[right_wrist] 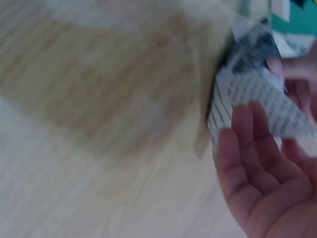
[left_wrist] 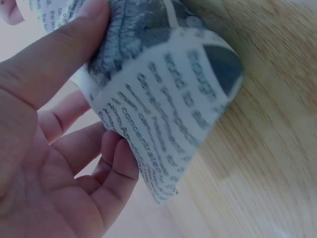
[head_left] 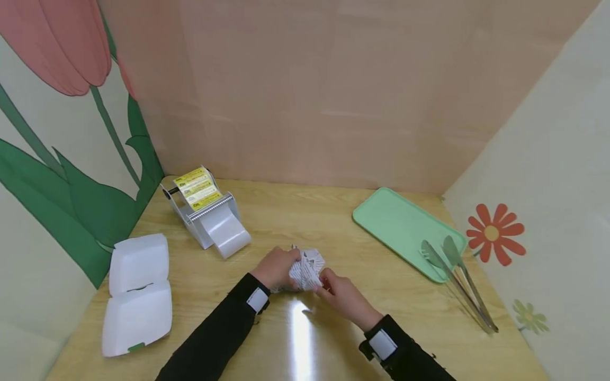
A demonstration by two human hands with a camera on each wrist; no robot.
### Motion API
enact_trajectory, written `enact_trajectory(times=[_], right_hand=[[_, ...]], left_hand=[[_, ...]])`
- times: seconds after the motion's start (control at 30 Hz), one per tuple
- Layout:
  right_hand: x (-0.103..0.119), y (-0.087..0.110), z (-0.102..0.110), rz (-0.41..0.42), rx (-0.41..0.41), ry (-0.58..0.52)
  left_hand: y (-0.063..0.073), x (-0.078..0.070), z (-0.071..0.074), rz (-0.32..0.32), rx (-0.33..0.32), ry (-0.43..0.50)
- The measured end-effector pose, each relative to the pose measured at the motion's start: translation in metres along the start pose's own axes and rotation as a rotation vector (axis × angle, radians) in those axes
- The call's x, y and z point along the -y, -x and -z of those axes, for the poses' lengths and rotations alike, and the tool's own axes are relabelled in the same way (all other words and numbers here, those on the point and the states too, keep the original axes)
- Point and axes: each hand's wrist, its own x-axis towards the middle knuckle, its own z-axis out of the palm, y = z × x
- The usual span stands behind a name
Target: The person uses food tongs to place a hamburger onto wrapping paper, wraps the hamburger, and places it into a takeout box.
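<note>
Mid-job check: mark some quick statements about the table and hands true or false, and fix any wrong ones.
1. The white box lies open. True.
2. The left hand grips printed paper. True.
3. The right hand holds the tongs. False: it is at the printed paper; the tongs lie partly over the tray.
4. The tray is red. False: it is green.
5. The label dispenser stands left of the tray in the head view. True.

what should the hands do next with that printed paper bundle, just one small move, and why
Probably fold the pointed paper corner in against the printed paper bundle: in the left wrist view that corner juts out past the fingertips, while the left hand holds the bundle and the right hand is at its edge.
</note>
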Motion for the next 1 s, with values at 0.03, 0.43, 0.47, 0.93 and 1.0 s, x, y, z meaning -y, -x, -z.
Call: enact_trajectory(times=[0.03, 0.43, 0.47, 0.93, 1.0], right_hand=[[0.001, -0.002, -0.002, -0.005, -0.012, 0.001], [-0.008, -0.011, -0.004, -0.071, -0.051, -0.147], [-0.01, -0.011, -0.004, -0.087, -0.063, -0.157], [-0.03, 0.006, 0.017, -0.215, -0.291, -0.133], [-0.026, 0.009, 0.022, -0.176, -0.279, -0.082]], left_hand=[[0.0, 0.001, 0.001, -0.001, -0.003, -0.005], [0.004, 0.003, 0.003, -0.02, -0.02, 0.027], [0.004, 0.002, 0.003, -0.017, -0.014, 0.035], [0.005, 0.004, 0.002, -0.053, -0.028, 0.012], [0.006, 0.005, 0.004, -0.033, -0.017, 0.018]])
